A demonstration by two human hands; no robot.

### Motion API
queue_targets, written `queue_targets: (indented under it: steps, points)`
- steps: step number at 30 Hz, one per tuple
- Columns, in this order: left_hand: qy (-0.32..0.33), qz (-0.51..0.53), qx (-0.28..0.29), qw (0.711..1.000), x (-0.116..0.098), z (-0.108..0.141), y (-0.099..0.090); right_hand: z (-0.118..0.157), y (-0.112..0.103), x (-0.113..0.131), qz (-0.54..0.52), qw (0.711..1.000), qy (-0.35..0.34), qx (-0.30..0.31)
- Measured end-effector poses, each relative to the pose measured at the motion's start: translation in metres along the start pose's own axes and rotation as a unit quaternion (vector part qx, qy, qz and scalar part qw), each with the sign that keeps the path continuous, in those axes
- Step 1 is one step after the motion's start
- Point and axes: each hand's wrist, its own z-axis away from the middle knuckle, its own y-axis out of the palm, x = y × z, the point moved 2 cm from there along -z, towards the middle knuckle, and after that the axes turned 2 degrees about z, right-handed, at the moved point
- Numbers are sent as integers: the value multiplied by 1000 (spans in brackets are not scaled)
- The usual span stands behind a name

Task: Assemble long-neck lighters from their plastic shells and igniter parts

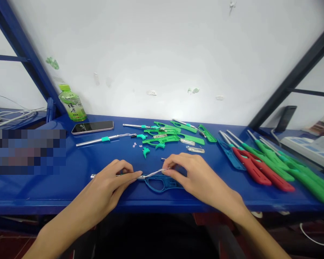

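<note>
A blue lighter shell [166, 182] lies near the table's front edge, its trigger loop facing me. My left hand [115, 181] is closed on a metal tube [93, 176] whose far left end sticks out past my fingers. Thin white wires [154, 173] run from the tube's right end over the shell. My right hand [190, 172] pinches the other end of these wires between thumb and index finger, just above the shell, and hides the shell's right part. Behind my hands lie green shell halves [164, 140], a small green trigger piece [145, 152] and a clear fuel tank [196, 149].
Red lighters [255, 167] and green lighters [299, 169] are lined up at the right. A phone [93, 127] and a green bottle [72, 104] stand or lie at the back left. Left of the green parts is a loose metal tube [93, 142]. A white wall rises behind the table.
</note>
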Motion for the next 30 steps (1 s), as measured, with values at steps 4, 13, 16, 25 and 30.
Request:
queue_targets:
  steps: [4,13,16,25,30]
  points:
    - [5,-1,-3,1000,0,-1,0,5,0,6,-72,996,48,-3]
    - [6,-7,4,1000,-1,0,-1,24,18,-3,-90,992,45,-73]
    - [6,-4,3,1000,-1,1,-1,31,23,-6,-77,991,32,-103]
    - [-4,-12,10,1000,-1,1,-1,44,28,-8,-62,988,-19,-139]
    - [-12,-37,16,999,3,3,1,45,30,-9,-78,988,-10,-135]
